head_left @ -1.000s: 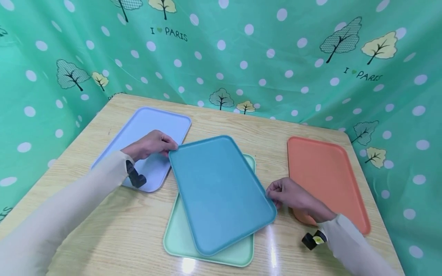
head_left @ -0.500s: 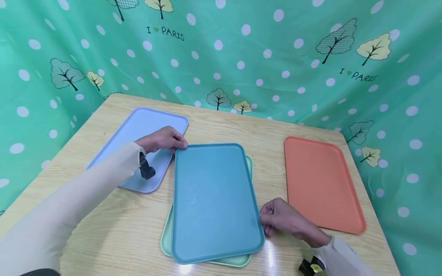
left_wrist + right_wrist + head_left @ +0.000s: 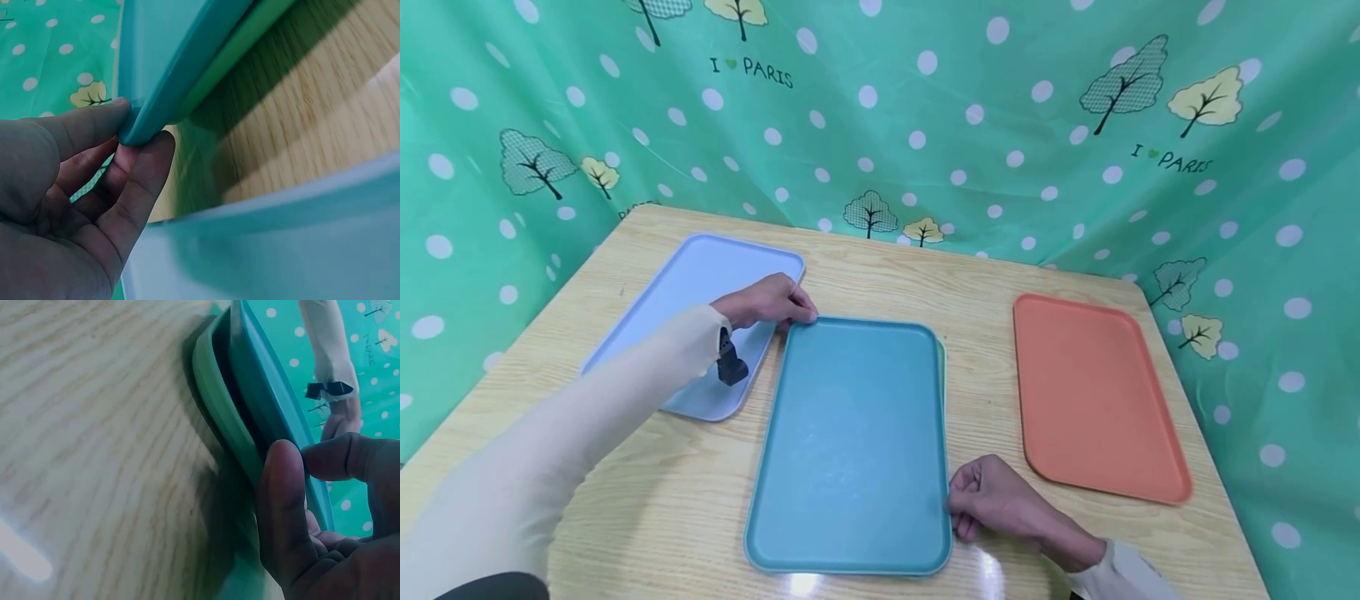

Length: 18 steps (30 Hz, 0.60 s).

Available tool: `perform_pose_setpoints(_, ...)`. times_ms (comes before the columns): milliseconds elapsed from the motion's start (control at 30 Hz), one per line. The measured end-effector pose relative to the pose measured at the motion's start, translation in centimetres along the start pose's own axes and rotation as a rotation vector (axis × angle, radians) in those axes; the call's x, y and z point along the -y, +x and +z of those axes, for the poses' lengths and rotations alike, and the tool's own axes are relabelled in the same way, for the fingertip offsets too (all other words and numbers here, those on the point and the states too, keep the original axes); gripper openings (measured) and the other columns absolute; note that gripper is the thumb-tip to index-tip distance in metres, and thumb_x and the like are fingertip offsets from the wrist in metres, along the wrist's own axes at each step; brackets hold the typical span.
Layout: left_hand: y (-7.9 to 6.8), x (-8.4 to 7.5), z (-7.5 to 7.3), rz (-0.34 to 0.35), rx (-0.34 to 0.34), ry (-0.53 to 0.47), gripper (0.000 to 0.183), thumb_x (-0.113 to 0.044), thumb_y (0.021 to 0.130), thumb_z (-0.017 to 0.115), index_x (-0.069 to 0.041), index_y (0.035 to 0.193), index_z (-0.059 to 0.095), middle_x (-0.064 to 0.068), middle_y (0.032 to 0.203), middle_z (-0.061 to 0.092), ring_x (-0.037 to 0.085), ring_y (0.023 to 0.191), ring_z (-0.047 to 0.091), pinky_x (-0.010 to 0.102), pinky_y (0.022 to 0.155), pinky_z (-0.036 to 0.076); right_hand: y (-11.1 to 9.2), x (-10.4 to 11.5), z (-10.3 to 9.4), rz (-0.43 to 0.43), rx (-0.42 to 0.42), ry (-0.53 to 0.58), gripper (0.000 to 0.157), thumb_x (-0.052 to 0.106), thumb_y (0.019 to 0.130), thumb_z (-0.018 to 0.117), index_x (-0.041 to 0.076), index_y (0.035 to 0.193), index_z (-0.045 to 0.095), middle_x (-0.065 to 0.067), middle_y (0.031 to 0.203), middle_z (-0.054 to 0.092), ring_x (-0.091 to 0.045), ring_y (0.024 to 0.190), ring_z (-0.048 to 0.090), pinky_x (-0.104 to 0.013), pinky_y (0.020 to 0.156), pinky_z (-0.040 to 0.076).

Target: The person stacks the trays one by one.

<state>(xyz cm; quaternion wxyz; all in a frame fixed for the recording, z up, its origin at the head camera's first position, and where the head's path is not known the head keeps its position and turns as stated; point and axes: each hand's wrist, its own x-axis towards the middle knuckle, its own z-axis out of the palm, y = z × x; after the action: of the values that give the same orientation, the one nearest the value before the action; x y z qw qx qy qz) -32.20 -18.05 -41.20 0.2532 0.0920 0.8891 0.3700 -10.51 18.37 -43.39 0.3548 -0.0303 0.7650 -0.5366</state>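
A blue tray (image 3: pixel 853 442) lies over a light green tray (image 3: pixel 943 367), which it hides except for a thin strip along the far right side. My left hand (image 3: pixel 775 300) pinches the blue tray's far left corner; in the left wrist view, thumb and finger close on its rim (image 3: pixel 140 125). At the near right side, my right hand (image 3: pixel 988 500) pinches the rim between thumb and finger. In the right wrist view a dark gap shows between the blue tray (image 3: pixel 269 381) and the green tray (image 3: pixel 215 381) beneath.
A lavender tray (image 3: pixel 715 267) lies at the left of the wooden table (image 3: pixel 655 500), partly under my left forearm. An orange tray (image 3: pixel 1097 400) lies at the right. A green dotted curtain (image 3: pixel 880 125) hangs behind the table.
The blue tray has turned clockwise and now lines up with the green tray, covering most of it. My left hand moved right; my right hand moved toward me and left.
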Motion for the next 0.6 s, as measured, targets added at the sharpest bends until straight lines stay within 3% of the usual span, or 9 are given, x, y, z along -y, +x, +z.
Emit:
perform_pose_setpoints(333, 1.0, -0.8, 0.7, 0.001, -0.013, 0.037, 0.018, -0.017, 0.093, 0.068, -0.005, 0.105, 0.075, 0.008, 0.101, 0.071, 0.015, 0.083, 0.059, 0.026, 0.069, 0.053, -0.1, -0.3, 0.5, 0.012, 0.027, 0.017, 0.007, 0.002, 0.082, 0.062, -0.005, 0.079, 0.064, -0.004, 0.065, 0.065, -0.009, 0.053, 0.061, -0.02, 0.051, 0.054)
perform_pose_setpoints(600, 1.4, -1.5, 1.1, 0.029, -0.056, 0.079, 0.014, -0.015, 0.092, 0.069, -0.007, 0.1, 0.078, 0.009, 0.099, 0.073, 0.015, 0.077, 0.058, 0.024, 0.064, 0.048, 0.0, -0.3, 0.5, 0.029, 0.018, -0.022, 0.008, 0.003, 0.083, 0.063, -0.003, 0.079, 0.064, -0.004, 0.064, 0.065, -0.009, 0.052, 0.061, -0.022, 0.051, 0.054)
